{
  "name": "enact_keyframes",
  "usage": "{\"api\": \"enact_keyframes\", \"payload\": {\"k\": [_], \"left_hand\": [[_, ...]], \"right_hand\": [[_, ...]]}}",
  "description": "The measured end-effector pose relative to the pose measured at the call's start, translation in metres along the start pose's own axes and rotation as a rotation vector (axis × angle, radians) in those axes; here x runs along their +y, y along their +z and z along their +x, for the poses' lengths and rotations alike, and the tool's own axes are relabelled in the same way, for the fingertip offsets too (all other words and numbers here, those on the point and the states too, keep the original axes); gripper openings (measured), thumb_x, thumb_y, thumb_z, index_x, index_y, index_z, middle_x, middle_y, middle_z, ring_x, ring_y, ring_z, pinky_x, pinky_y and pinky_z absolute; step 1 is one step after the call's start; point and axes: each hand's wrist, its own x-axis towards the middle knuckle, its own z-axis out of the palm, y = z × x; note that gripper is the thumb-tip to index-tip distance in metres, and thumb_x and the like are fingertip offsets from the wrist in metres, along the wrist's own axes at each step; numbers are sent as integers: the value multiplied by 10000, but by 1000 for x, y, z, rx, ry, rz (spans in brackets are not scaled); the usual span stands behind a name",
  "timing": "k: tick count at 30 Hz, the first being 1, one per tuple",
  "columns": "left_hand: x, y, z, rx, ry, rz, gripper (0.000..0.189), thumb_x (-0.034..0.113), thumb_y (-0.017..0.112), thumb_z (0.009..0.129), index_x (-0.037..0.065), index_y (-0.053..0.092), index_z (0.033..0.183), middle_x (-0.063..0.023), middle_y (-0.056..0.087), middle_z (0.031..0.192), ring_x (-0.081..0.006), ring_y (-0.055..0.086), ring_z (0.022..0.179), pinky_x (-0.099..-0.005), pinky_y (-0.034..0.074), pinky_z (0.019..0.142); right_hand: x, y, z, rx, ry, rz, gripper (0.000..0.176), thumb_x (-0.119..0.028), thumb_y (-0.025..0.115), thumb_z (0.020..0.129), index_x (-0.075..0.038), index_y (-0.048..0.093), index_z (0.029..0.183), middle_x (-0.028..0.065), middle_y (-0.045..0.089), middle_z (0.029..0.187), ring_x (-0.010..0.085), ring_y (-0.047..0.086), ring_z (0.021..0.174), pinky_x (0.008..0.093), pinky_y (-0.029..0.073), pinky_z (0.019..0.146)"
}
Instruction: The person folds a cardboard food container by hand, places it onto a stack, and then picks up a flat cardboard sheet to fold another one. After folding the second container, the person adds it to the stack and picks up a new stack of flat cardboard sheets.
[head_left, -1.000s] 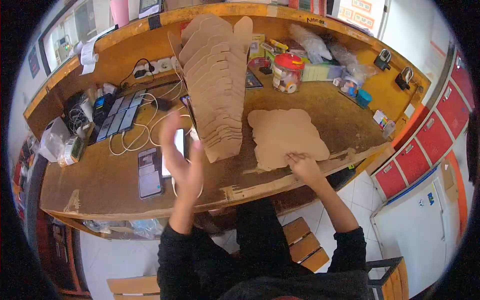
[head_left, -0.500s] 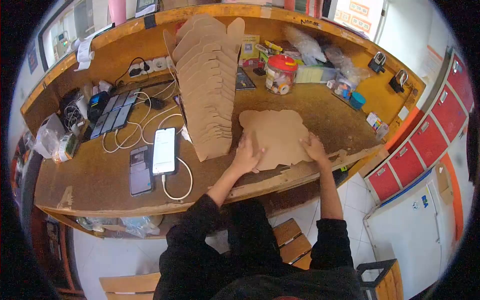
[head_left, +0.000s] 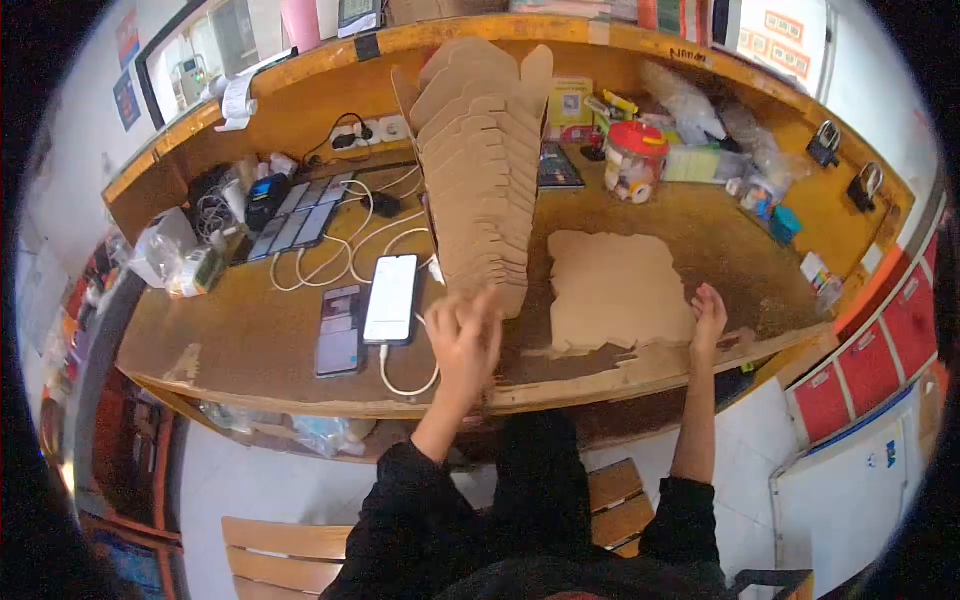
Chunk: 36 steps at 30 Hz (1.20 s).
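Note:
A tall stack of nested brown cardboard pieces (head_left: 480, 180) stands on the wooden desk. To its right lies a flat cardboard piece (head_left: 615, 290) with cut, wavy edges. My left hand (head_left: 465, 345) is raised at the stack's lower end, its fingers bent and partly blurred; whether it touches the cardboard or holds anything is unclear. Beside the flat piece's right edge, my right hand (head_left: 708, 315) has its fingers slightly curled and apart, with nothing in them.
Left of the stack lie a lit phone (head_left: 391, 300) on a white cable, a darker phone (head_left: 340, 330) and several more phones (head_left: 300, 215). A red-lidded jar (head_left: 635, 162) stands behind the flat piece. The desk's front edge (head_left: 480, 400) is worn.
My left hand has left the flat cardboard and moved left to the stack's lower end. My right hand has lifted off the cardboard to its right side. The camera view has shifted.

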Motion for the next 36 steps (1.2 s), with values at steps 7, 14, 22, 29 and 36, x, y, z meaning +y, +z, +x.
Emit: {"api": "enact_keyframes", "payload": {"k": [7, 14, 22, 29, 36], "left_hand": [[-17, 4, 14, -12, 114, 32, 328, 39, 644, 592, 143, 601, 900, -31, 507, 901, -236, 436, 816, -332, 365, 722], [-24, 13, 9, 47, 131, 9, 301, 15, 621, 574, 133, 600, 851, -18, 526, 903, -231, 452, 810, -321, 366, 713], [-24, 7, 21, -15, 279, -49, 278, -2, 583, 597, 66, 562, 865, -44, 543, 864, -227, 476, 794, -313, 364, 703], [-11, 1, 29, -91, 83, 24, 273, 9, 582, 634, 69, 550, 898, -66, 520, 837, -249, 460, 780, -319, 361, 713], [-18, 2, 34, -31, 243, -12, 381, 9, 582, 627, 59, 496, 994, -81, 498, 878, -270, 442, 812, -344, 345, 747]], "right_hand": [[3, 3, -2, -122, -213, -141, 229, -131, 484, 820, 1, 511, 1005, 64, 544, 925, 125, 500, 872, 236, 398, 756], [9, 1, 1, -155, -221, -130, 218, -136, 474, 828, -10, 512, 1000, 44, 546, 880, 102, 498, 806, 219, 396, 712], [16, -1, 5, -209, -261, -224, 209, -116, 505, 804, 3, 518, 975, 51, 563, 844, 110, 512, 794, 231, 393, 728], [10, 1, 2, -228, -307, -311, 199, -124, 504, 804, 12, 525, 949, 62, 566, 851, 122, 517, 804, 240, 396, 724], [-2, 5, -7, -240, -330, -386, 185, -125, 494, 806, 1, 538, 935, 55, 569, 820, 122, 520, 756, 244, 402, 698]]}}
